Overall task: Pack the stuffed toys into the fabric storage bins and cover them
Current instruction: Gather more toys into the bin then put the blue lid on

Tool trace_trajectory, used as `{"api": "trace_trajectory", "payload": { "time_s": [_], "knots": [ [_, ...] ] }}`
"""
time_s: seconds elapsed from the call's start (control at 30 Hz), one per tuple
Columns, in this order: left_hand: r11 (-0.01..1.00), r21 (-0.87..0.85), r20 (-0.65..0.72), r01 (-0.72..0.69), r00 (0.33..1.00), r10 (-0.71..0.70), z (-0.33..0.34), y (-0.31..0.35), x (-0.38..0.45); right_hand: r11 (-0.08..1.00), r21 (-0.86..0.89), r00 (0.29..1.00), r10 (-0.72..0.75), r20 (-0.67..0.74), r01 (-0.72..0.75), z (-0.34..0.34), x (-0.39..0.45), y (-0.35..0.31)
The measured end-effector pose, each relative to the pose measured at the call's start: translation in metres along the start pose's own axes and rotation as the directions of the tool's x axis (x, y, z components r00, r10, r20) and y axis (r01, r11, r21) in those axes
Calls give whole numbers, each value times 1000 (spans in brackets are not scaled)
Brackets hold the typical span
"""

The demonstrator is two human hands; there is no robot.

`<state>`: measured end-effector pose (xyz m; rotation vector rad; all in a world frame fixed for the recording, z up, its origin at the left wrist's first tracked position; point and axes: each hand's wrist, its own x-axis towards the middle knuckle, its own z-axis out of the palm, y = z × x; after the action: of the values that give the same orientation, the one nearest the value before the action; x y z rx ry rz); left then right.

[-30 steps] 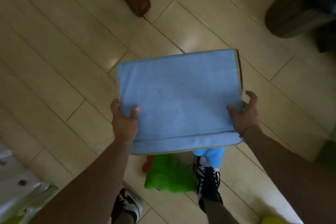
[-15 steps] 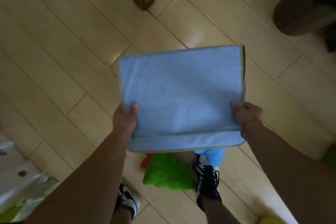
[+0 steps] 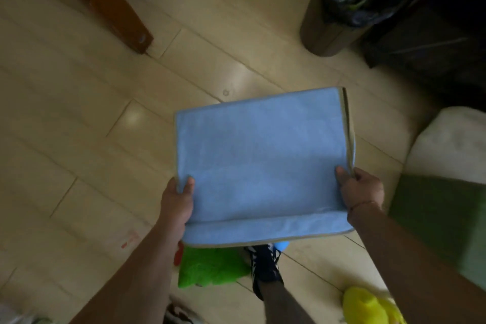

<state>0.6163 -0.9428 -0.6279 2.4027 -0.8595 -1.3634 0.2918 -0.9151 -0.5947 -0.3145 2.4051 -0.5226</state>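
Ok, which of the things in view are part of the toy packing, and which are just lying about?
Part of the job:
- folded blue fabric bin, held by left hand and right hand
- green stuffed toy on the floor
- yellow stuffed toy

Lying about:
- wooden furniture leg
- dark waste bin
- pale cushion

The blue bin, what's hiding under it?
Under the flat blue bin, a green toy and a dark shoe poke out on the floor. A bit of something blue peeks out too; the rest is covered.
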Motion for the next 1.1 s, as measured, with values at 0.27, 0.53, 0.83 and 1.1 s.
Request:
{"api": "trace_trajectory", "payload": {
  "time_s": [0.27,0.53,0.83,1.1],
  "knots": [
    [957,148,230,-250,950,212,50,44,-54,936,297,969,227,-98,-189,-87,-23,106],
    [923,110,357,-368,882,309,118,88,-69,892,420,958,248,-146,-167,-125,36,133],
    [840,137,383,-525,810,444,214,125,-23,933,332,990,127,56,-139,-97,158,128],
    [796,195,223,-573,816,533,218,99,-22,993,-103,976,-75,-205,55,-119,126,149]
  ]
}}
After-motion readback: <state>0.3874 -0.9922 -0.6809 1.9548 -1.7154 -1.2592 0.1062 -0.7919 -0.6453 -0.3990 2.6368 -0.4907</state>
